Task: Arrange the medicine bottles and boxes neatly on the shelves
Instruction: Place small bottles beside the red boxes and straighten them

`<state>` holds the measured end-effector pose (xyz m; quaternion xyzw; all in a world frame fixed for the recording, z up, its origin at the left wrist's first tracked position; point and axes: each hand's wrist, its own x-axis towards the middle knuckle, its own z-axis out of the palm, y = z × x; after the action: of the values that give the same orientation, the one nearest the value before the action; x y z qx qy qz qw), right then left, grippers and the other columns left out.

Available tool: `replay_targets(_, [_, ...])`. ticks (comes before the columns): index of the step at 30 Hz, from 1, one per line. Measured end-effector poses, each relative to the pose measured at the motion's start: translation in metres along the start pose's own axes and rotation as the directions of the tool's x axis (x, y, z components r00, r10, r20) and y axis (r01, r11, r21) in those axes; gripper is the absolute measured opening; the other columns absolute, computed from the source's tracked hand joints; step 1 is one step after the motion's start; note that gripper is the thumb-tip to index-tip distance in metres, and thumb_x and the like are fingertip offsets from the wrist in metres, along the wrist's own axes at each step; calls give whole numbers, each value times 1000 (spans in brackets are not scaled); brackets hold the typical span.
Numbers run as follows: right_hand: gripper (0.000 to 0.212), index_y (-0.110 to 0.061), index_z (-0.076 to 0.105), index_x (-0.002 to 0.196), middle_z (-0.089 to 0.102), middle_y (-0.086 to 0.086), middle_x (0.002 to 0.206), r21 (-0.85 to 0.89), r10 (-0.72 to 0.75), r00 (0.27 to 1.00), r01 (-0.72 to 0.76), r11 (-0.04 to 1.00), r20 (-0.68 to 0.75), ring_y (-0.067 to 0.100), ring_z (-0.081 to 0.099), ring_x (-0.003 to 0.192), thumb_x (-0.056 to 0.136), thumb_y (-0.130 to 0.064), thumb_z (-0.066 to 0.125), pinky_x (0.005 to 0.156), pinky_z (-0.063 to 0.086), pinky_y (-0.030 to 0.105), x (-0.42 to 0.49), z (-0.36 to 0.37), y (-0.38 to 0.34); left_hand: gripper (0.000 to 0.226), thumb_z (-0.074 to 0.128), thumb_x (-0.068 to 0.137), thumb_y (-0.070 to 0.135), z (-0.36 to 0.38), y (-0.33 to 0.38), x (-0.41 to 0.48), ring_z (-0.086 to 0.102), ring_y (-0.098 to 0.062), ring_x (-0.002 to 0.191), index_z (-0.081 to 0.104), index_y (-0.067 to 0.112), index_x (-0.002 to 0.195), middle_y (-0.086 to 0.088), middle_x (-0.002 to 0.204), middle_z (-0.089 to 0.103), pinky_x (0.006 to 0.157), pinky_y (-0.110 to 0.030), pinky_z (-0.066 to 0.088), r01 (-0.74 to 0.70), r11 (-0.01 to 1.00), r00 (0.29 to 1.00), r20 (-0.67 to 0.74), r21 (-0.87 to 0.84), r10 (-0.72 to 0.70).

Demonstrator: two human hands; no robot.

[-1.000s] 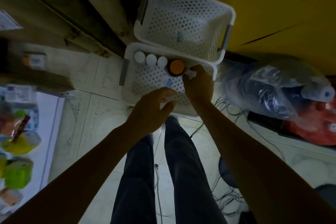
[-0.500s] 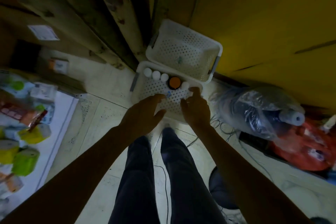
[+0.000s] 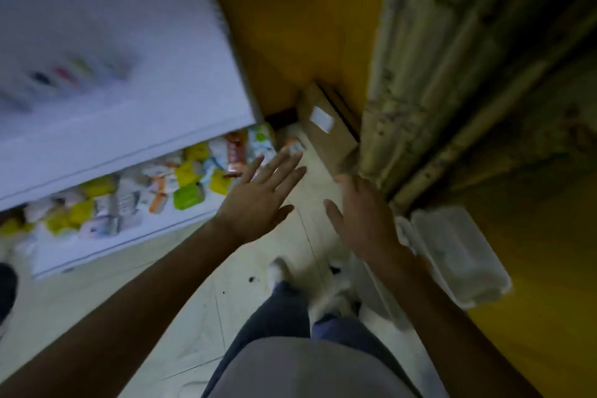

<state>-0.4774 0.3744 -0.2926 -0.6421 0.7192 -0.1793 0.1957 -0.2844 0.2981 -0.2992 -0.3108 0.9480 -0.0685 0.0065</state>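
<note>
Both my hands hang empty in mid-air over the floor. My left hand (image 3: 261, 195) has its fingers spread straight, pointing toward the white shelf unit (image 3: 106, 126) at the left. My right hand (image 3: 361, 213) is flat with straight fingers, beside the rough wooden post. Several medicine boxes and packets (image 3: 155, 191), yellow, green, white and orange, lie crowded on the lower white shelf under the upper board. One small orange-and-white box (image 3: 292, 145) sits on the floor beyond my left fingertips. The view is blurred.
A brown cardboard box (image 3: 326, 129) with a white label stands against the yellow wall. A rough wooden post (image 3: 416, 100) rises at the right. A white perforated basket (image 3: 458, 255) sits by my right forearm. My legs (image 3: 290, 310) stand on pale floor tiles.
My view swung left from the two white baskets to the white shelf unit. Both hands left the basket of bottles and now hover empty with fingers spread.
</note>
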Motion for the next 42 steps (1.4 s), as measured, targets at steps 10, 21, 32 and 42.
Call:
replay_targets(10, [69,-8,51,135,48,21,140,-410,-832,541,736,538,-121,36,47,129,75,-31,76,104,38,49,110,-56,-233,66,39,94,44,-142,-172,-114,18,-23,144,21,11,149,-6,156,20,113,-45,21,512,798,849,-327,317,-415])
replay_targets(21, [54,-8,56,128,53,17,136,-400,-878,367,788,469,-306,33,52,125,79,-21,74,101,42,44,190,-55,-451,62,35,96,47,-227,-377,-203,29,-27,141,32,8,145,-12,152,31,113,-42,22,676,679,693,-561,287,-453])
replay_targets(32, [62,-17,29,146,22,14,153,-351,-708,668,622,700,-229,32,25,140,92,-1,53,99,42,41,318,-30,-618,57,35,97,48,-186,-472,-194,51,-27,126,51,9,135,-10,138,52,104,-40,36,535,794,677,-708,288,-199])
replay_targets(42, [47,-12,41,137,41,9,145,-542,-670,656,442,715,-348,28,30,137,91,-8,50,110,27,42,387,5,-636,54,44,95,46,-176,-480,-189,58,-26,118,59,5,127,-12,128,61,103,-39,41,513,808,560,-826,289,-61])
